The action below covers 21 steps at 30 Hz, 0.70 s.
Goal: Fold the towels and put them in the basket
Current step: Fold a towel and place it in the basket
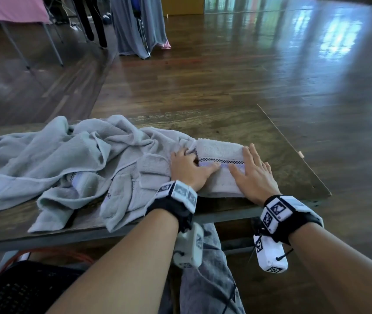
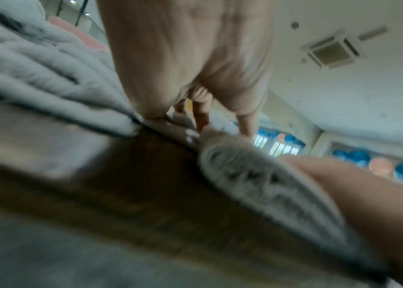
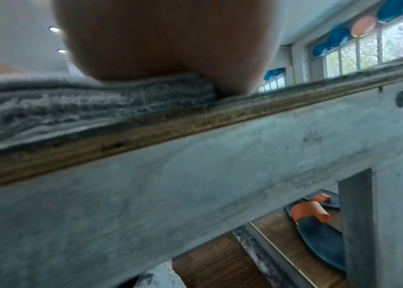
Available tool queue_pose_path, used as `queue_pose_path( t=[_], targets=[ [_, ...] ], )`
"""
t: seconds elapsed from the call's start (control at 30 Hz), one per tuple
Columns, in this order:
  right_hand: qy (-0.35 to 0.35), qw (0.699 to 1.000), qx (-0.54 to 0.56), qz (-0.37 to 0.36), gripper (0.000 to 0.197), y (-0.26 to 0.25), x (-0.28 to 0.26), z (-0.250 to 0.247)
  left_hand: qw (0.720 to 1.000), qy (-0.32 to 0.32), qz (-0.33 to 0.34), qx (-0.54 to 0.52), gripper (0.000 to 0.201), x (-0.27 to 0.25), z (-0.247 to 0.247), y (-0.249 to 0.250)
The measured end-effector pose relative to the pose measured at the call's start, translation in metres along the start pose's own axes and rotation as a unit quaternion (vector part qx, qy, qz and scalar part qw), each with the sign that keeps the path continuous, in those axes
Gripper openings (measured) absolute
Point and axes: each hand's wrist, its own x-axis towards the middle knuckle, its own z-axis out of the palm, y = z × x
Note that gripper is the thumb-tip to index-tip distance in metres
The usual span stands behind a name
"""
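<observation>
A folded pale grey towel (image 1: 219, 152) with a lilac band lies near the wooden table's (image 1: 282, 159) front right corner. My left hand (image 1: 191, 169) rests on the towel's left end, thumb stretched along the band. My right hand (image 1: 251, 172) lies flat on its right end with the fingers spread. The left wrist view shows that hand (image 2: 190, 58) with fingers reaching down onto the towel (image 2: 257, 175). In the right wrist view the palm (image 3: 171, 39) presses on the towel's layers (image 3: 97, 101). A heap of unfolded towels (image 1: 67, 164) covers the table's left. The black basket (image 1: 22, 288) stands on the floor, lower left.
The table's front edge (image 3: 195, 124) runs just below my wrists, and its right edge is close to the folded towel. A pair of slippers (image 3: 318, 224) lies under the table. An orange cable (image 1: 56, 254) runs by the basket. Draped grey cloth (image 1: 139, 26) hangs far behind.
</observation>
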Motion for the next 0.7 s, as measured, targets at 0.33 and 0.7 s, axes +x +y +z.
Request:
queue_pose_path(
  t=[0.33,0.7],
  targets=[
    [-0.03,0.956,0.277,0.095,0.066,-0.015,-0.016,-0.034,0.988,0.05,0.066,-0.129,0.028,-0.042,-0.061,0.064],
    [-0.095,0.859,0.503,0.014,0.093,-0.142,-0.066,-0.054,0.942,0.145,0.023,-0.301,0.024,-0.126,-0.179,0.015]
  ],
)
